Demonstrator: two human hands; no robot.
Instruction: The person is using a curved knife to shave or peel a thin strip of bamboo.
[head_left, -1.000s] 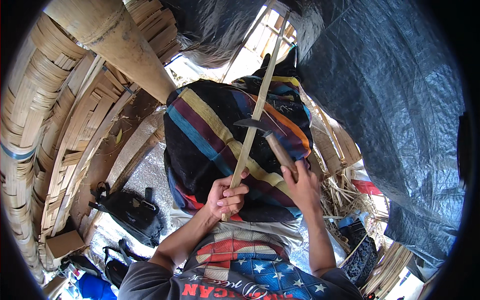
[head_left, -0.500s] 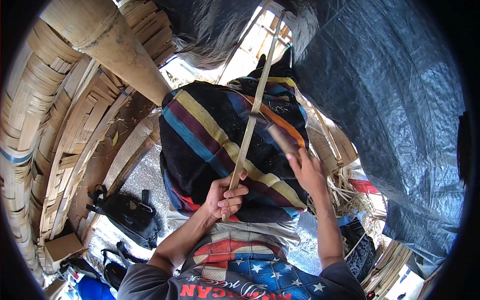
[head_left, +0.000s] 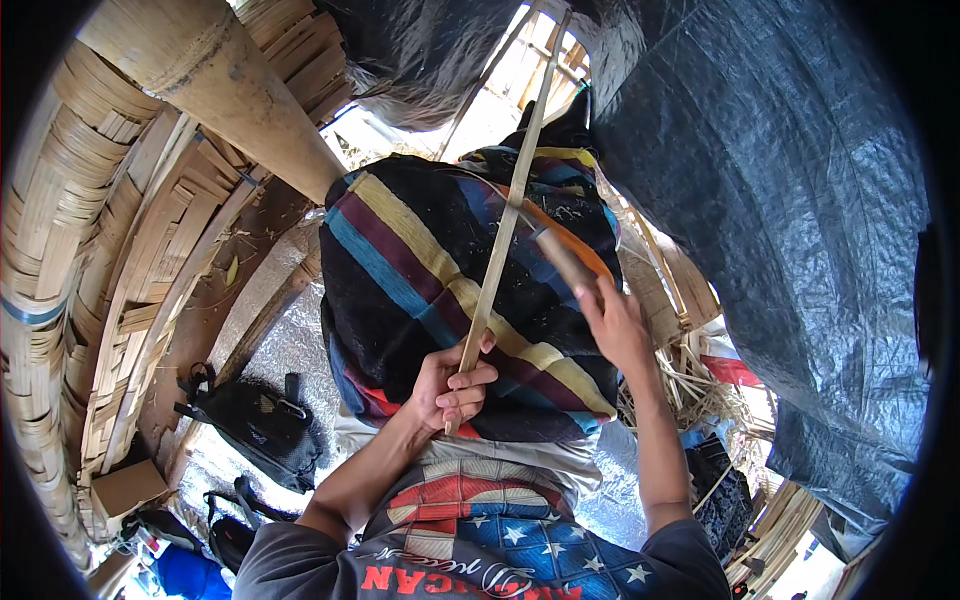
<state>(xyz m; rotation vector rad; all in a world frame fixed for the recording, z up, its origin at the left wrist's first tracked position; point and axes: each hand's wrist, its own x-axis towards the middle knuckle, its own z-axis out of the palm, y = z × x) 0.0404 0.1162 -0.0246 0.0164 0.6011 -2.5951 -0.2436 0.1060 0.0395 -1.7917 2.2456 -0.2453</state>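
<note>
Woven bamboo wall [head_left: 75, 200] left, thick pole [head_left: 230, 85], blue-grey tarp [head_left: 790, 200] right, silvery floor sheet [head_left: 300, 340]

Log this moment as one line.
Left hand: gripping long pale bamboo strip | Right hand: holding brown wooden-handled knife, blade blurred near strip | Below: black multicolour-striped cloth

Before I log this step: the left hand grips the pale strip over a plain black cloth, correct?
Not the cloth: the head view shows it striped, not plain black. The left hand does grip the pale strip over it.
</note>
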